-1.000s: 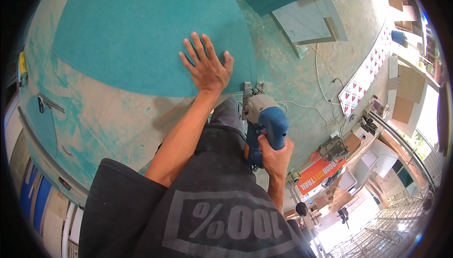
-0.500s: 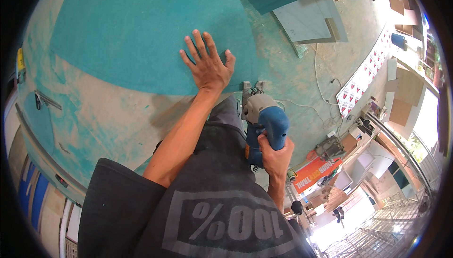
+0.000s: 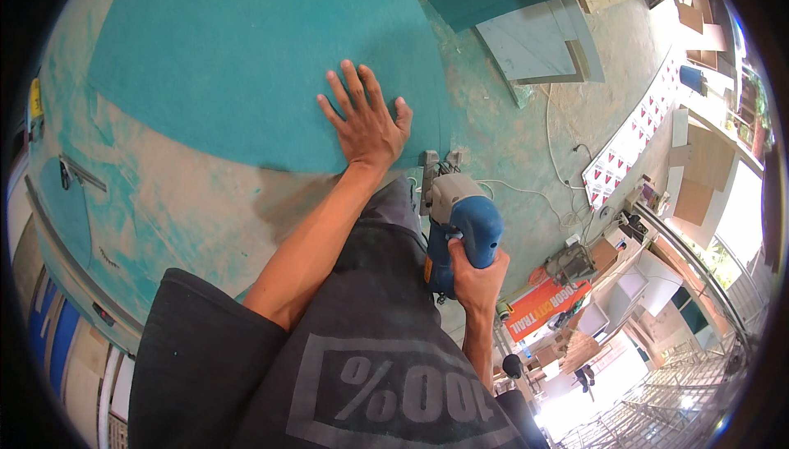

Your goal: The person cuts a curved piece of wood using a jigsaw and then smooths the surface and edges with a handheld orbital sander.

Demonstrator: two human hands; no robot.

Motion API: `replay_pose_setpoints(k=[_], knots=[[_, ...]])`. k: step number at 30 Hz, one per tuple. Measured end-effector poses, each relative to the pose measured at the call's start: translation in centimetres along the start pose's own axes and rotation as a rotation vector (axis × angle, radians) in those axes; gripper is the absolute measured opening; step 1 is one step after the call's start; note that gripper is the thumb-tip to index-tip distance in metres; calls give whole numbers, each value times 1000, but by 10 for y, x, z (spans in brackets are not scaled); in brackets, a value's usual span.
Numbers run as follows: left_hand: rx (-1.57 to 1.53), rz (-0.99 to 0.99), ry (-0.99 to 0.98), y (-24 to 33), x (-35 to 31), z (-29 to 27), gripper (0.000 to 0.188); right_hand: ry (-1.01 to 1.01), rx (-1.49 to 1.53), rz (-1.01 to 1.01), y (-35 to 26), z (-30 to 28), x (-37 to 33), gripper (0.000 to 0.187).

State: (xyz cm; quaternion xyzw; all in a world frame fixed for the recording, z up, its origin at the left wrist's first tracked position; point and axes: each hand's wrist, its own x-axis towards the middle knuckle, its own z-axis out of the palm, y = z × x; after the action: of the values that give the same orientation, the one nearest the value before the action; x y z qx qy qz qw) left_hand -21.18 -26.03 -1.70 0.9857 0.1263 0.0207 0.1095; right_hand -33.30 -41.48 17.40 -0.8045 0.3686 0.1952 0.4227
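Observation:
A large teal sheet [image 3: 238, 63] with a curved edge spreads across the upper left of the work surface. My left hand [image 3: 369, 130] lies flat on it near its right end, fingers spread. Just to the right, my right hand [image 3: 479, 283] is wrapped round the handle of a blue and grey jigsaw [image 3: 475, 217]. The jigsaw's flat metal base and forked front end sit at the sheet's near right corner. Its blade is hidden from this angle.
A pale cable [image 3: 549, 141] trails over the teal-stained surface at right. Teal and white offcuts [image 3: 530, 42] lie beyond. At far left are a metal clamp-like tool [image 3: 80, 174] and a yellow tool [image 3: 35, 97]. Right of me stand a printed white strip [image 3: 629, 137] and an orange banner [image 3: 542, 308].
My left hand sits slightly lower and further right in the picture. The jigsaw and right hand also appear a little lower, along with the surroundings; my grip is unchanged.

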Motion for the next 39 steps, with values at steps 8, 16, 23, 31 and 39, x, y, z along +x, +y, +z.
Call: replay_pose_setpoints(k=[8,16,23,31,39], knots=[[33,26,0,1,1,-2,82,-12,-5,24,-5,-1,2,17],[36,22,33,3,1,-1,82,-59,-16,56,-8,-8,6,19],[10,-10,21,0,0,1,82,-72,-8,50,-8,-9,4,18],[13,-9,11,0,0,1,83,-62,20,36,-2,-5,3,17],[-4,-11,6,2,1,2,82,-63,7,47,-1,-7,1,17]])
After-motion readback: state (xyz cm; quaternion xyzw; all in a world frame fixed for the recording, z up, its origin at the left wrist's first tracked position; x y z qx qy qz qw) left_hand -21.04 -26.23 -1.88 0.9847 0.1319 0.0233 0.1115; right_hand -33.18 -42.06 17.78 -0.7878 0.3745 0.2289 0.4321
